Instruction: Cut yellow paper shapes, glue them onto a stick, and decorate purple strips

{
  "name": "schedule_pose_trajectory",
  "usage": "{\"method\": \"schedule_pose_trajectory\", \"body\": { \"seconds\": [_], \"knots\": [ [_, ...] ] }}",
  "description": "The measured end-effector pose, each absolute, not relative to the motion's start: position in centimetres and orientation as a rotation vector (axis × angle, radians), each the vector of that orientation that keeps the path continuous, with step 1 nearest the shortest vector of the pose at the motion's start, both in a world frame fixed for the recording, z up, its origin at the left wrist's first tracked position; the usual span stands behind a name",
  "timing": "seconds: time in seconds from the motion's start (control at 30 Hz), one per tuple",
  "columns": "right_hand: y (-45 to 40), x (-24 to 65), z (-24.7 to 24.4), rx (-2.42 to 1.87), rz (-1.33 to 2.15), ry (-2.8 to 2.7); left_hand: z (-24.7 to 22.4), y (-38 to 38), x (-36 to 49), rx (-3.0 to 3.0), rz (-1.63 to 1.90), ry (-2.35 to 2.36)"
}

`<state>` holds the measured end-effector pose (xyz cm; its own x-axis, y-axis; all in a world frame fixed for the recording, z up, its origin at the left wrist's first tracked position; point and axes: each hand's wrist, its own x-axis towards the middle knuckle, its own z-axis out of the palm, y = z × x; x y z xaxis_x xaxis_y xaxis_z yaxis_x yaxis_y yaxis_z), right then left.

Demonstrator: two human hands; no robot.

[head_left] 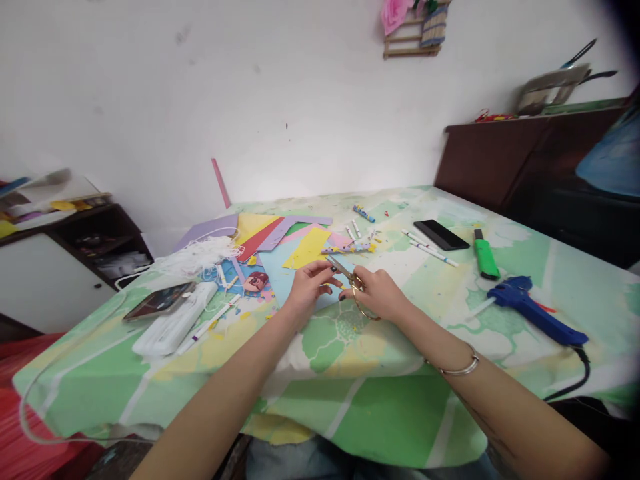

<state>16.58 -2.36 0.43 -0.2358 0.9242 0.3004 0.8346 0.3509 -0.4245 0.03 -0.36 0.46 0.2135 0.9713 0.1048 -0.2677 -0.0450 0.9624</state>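
Observation:
My right hand [377,291] is closed around the gold-coloured handles of a pair of scissors [341,267]. Their blades point up and left, toward the fingertips of my left hand [311,287]. The fingers of that hand are bent and pinched together by the blades; whatever they hold is too small to make out. Beneath both hands lies a light blue paper sheet [275,267], with a yellow paper piece [309,247] on it. Just beyond the scissors sits a lilac strip with yellow stars [349,249].
On the right are a blue glue gun [537,310], a green lighter-like tool [485,255], a black phone [441,235] and white markers [433,253]. At left are a white power strip [175,320], another phone [157,301], tangled white string [200,257] and coloured papers [260,238].

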Motion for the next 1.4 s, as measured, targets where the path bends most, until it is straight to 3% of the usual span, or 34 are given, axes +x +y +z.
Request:
{"method": "schedule_pose_trajectory", "body": {
  "seconds": [1.4],
  "knots": [
    [-2.42,16.81,0.57,-1.514,0.209,-2.114,0.14,0.08,-0.08,1.155,1.22,0.839]
  ]
}}
